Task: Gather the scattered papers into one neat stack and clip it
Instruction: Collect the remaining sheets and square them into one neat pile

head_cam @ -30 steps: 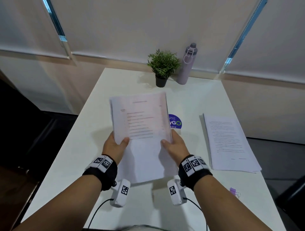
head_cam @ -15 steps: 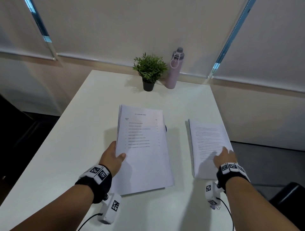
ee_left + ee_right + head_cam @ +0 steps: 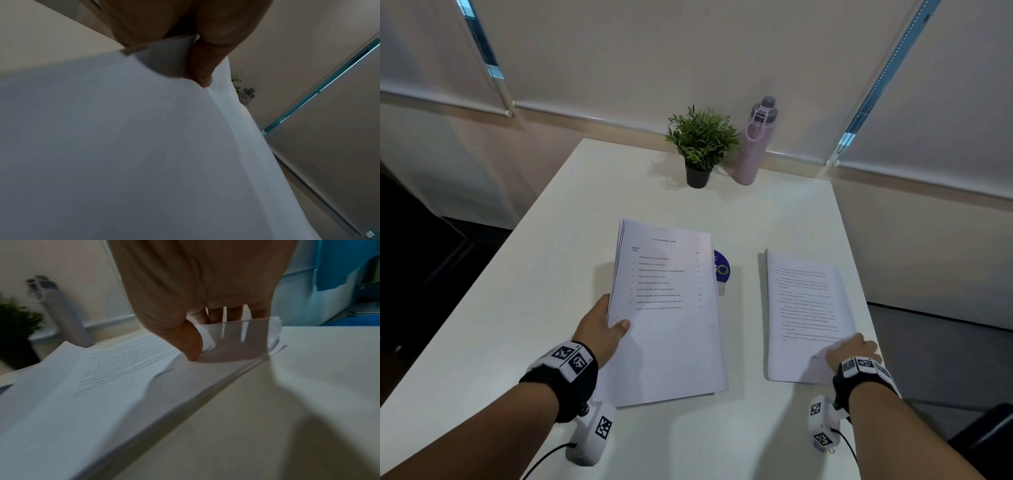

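Observation:
A stack of printed papers (image 3: 667, 315) sits mid-table, and my left hand (image 3: 604, 329) grips its left edge, thumb on top and fingers beneath; the left wrist view shows that stack (image 3: 144, 146) under my thumb. A second stack of papers (image 3: 804, 315) lies at the right. My right hand (image 3: 854, 351) pinches its near right edge, thumb on the top sheet and fingers under the lifted edge, as the right wrist view shows on the second stack (image 3: 115, 386). A purple binder clip (image 3: 825, 447) peeks out under my right wrist camera.
The white table (image 3: 551, 274) carries a potted plant (image 3: 702, 144) and a lilac bottle (image 3: 755, 144) at the far edge. A round blue sticker (image 3: 722, 269) shows beside the left stack. The table's right edge runs close to the right stack.
The stack I held up in both hands has come down flat on the table. My right hand let go of it, moved right and took the second stack's near edge.

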The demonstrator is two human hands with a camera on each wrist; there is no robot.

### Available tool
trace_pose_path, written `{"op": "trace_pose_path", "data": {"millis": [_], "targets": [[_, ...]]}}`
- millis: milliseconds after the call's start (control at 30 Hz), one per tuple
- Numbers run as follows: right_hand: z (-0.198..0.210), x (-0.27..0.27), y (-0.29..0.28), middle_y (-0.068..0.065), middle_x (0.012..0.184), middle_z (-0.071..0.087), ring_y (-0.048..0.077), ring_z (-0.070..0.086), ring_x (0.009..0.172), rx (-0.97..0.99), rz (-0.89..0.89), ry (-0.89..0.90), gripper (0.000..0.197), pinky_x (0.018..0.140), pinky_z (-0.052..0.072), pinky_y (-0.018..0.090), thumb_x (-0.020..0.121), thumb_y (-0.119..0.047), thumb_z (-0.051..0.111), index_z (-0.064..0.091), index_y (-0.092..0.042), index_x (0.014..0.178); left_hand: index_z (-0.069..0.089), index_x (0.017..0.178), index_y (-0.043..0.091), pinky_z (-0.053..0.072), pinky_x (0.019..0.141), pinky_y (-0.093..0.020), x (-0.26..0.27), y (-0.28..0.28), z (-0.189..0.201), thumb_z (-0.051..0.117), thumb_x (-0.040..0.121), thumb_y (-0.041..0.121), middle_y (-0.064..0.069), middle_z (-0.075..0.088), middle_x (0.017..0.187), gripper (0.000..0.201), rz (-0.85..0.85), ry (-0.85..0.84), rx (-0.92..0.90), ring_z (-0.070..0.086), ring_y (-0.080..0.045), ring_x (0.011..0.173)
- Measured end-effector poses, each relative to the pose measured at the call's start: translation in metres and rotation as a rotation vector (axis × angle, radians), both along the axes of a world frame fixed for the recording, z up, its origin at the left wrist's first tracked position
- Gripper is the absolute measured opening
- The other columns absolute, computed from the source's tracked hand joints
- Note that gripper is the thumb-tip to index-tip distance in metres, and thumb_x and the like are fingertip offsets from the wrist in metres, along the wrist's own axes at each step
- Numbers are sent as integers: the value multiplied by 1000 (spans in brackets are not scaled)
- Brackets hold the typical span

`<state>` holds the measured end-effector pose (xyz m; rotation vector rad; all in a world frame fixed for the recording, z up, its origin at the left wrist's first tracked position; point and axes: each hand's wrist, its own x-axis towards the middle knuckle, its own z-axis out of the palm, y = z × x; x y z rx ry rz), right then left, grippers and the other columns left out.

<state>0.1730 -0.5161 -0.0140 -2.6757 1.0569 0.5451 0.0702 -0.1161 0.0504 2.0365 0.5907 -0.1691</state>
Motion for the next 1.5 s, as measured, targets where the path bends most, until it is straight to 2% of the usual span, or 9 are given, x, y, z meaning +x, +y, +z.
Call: {"op": "trace_pose_path", "data": {"millis": [233, 667, 767, 867, 967, 1033, 1133, 1333, 1500], "targets": [[-1, -22, 112, 18, 144, 24, 37, 35, 129, 97, 352, -7, 80, 104, 38, 43, 86, -23, 55, 5, -9, 147, 43, 132, 18, 38, 86, -29, -12, 17, -11, 53, 90, 11, 2, 54, 112, 44, -8, 21, -35, 50, -18, 98], [-13, -109, 259, 19, 129, 48, 26, 52, 109, 383, 811, 81, 45, 77, 34, 24, 88, 2, 36, 34, -2, 133, 42, 132, 6, 39, 89, -32, -46, 83, -62, 54, 91, 21, -16, 55, 130, 45, 66, 270, 73, 53, -33, 116], [-8, -110, 268, 21, 123, 55, 19, 45, 89, 416, 809, 137, 35, 74, 31, 24, 90, 2, 32, 44, -1, 123, 41, 132, 3, 37, 99, -36, -47, 86, -64, 35, 98, 28, -16, 49, 134, 43, 60, 342, 168, 48, -34, 121], [-2, -103, 274, 24, 124, 53, 29, 52, 100, 495, 761, 108, 35, 76, 34, 30, 95, -3, 27, 44, 0, 125, 53, 117, 10, 33, 103, -40, -46, 90, -65, 33, 94, 35, -15, 40, 132, 39, 168, 365, 304, 40, -34, 118], [2, -96, 281, 24, 122, 54, 30, 53, 107, 474, 782, 89, 42, 89, 40, 36, 101, -26, 21, 45, -2, 125, 42, 133, 14, 31, 104, -41, -45, 97, -68, 41, 92, 18, -14, 35, 141, 41, 276, 325, 204, 37, -37, 124], [0, -95, 287, 21, 122, 55, 28, 53, 102, 497, 697, 51, 39, 88, 40, 34, 98, -31, 28, 50, -3, 112, 27, 143, 13, 36, 99, -38, -44, 102, -69, 40, 91, 4, -18, 43, 139, 54, 222, 280, 50, 46, -36, 120], [1, -99, 289, 19, 124, 53, 31, 53, 111, 569, 644, 58, 31, 92, 41, 31, 93, -9, 38, 43, -2, 123, 37, 137, 11, 40, 82, -29, -44, 109, -63, 35, 89, -1, -15, 54, 130, 49, 91, 289, 3, 53, -28, 99], [37, -87, 285, 1, 90, 59, 20, 54, 84, 913, 415, -395, 27, 66, 44, 24, 87, 3, 41, 48, -20, 98, 43, 126, 15, 46, 89, -36, -31, 117, -16, 37, 82, -10, -8, 57, 111, 51, 239, -61, -183, 55, -29, 106], [70, -74, 294, 8, 104, 65, 18, 59, 91, 1116, 378, -599, 31, 84, 52, 37, 86, 3, 41, 51, -21, 104, 40, 117, 18, 44, 74, -17, -25, 110, 34, 38, 87, -11, 11, 57, 98, 42, 204, -385, -394, 56, -3, 89]]}}
